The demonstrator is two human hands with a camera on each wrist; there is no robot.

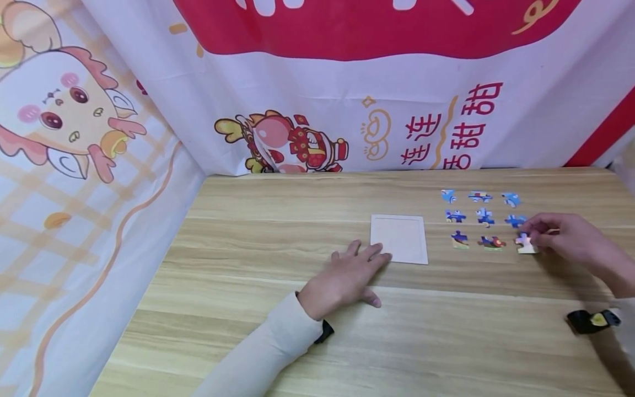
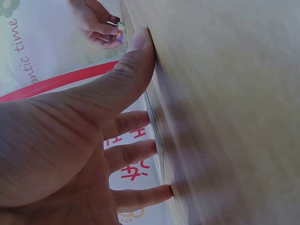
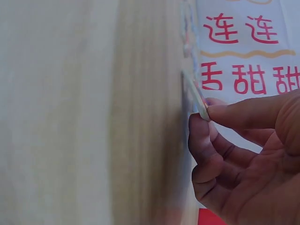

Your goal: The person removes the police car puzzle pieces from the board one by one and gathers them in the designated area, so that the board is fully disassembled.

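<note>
My left hand (image 1: 347, 278) lies spread on the table, its fingertips at the lower left edge of a square white puzzle tray (image 1: 399, 242). In the left wrist view its thumb (image 2: 133, 56) and straight fingers reach down to the tabletop and the tray's thin edge. My right hand (image 1: 580, 242) pinches a jigsaw piece (image 1: 523, 244) between thumb and finger, at the lower right of the laid-out pieces. The right wrist view shows this piece (image 3: 195, 94) edge-on, tilted up from the tabletop. Its printed face is mostly hidden there.
Several loose jigsaw pieces lie in rows right of the tray, among them a blue one (image 1: 448, 196), a dark one (image 1: 460, 239) and a red-spotted one (image 1: 492, 242). A printed cloth (image 1: 307, 82) hangs behind the wooden table (image 1: 446, 331); another cloth (image 1: 99, 220) hangs at the left.
</note>
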